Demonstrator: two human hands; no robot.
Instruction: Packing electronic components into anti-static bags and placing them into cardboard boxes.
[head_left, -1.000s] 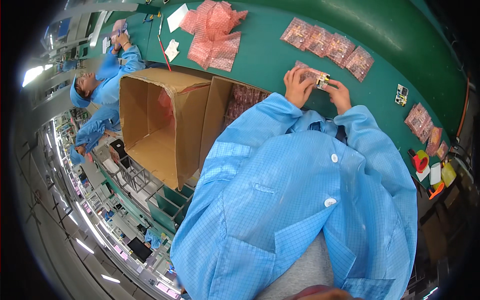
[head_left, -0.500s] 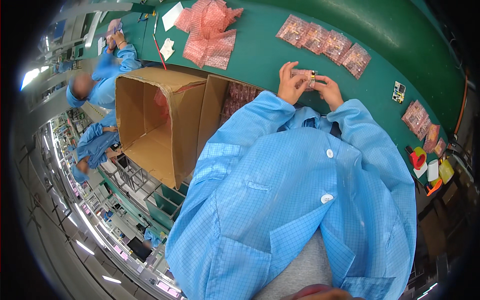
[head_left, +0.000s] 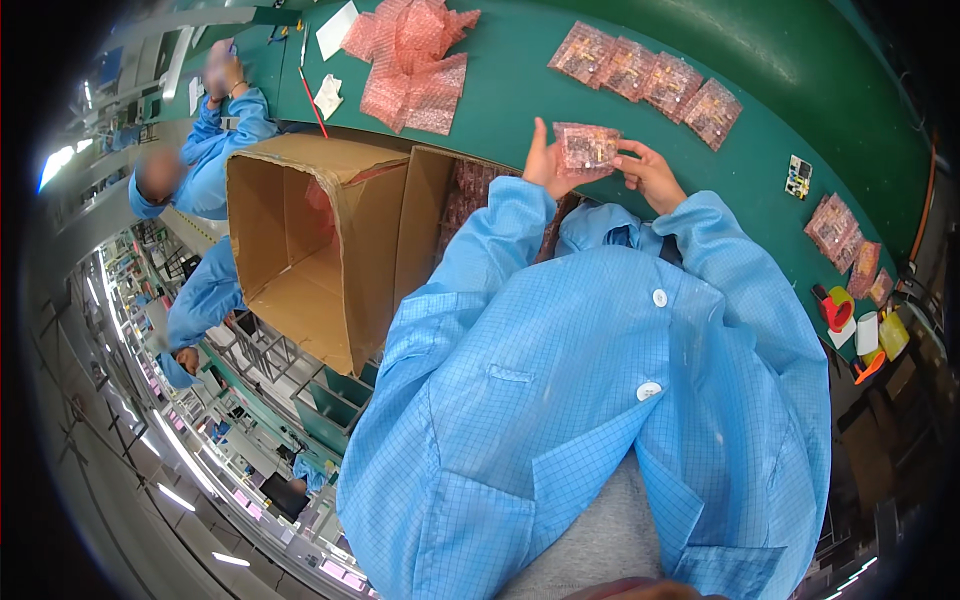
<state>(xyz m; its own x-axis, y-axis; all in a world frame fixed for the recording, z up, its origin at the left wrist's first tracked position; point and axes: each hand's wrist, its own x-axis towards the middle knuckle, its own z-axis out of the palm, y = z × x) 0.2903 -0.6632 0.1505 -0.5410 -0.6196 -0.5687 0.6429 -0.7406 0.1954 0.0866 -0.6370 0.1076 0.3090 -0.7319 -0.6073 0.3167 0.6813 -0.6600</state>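
A pink bubble-wrap pouch (head_left: 586, 150) with a circuit board inside is held over the near edge of the green table. My left hand (head_left: 546, 166) supports it from the left, thumb pointing up and fingers partly hidden behind the pouch. With thumb and fingertips, my right hand (head_left: 650, 176) grips the pouch's right side. Beyond my hands lies a slanting row of several similar wrapped boards (head_left: 668, 86). One bare circuit board (head_left: 798, 177) rests on the table to the right.
An open cardboard box (head_left: 375, 190) stands left, beside another box of wrapped pieces (head_left: 470, 195). Loose bubble wrap (head_left: 412, 75) and a red pen-like stick (head_left: 313, 104) lie far left. Right are more wrapped boards (head_left: 833, 228) and a red tape roll (head_left: 832, 312). Co-workers (head_left: 200, 165) are at left.
My left hand has shifted left and opened out from its pinch, now supporting the pouch. The pouch has turned so its broad face shows. My right hand still grips its right side.
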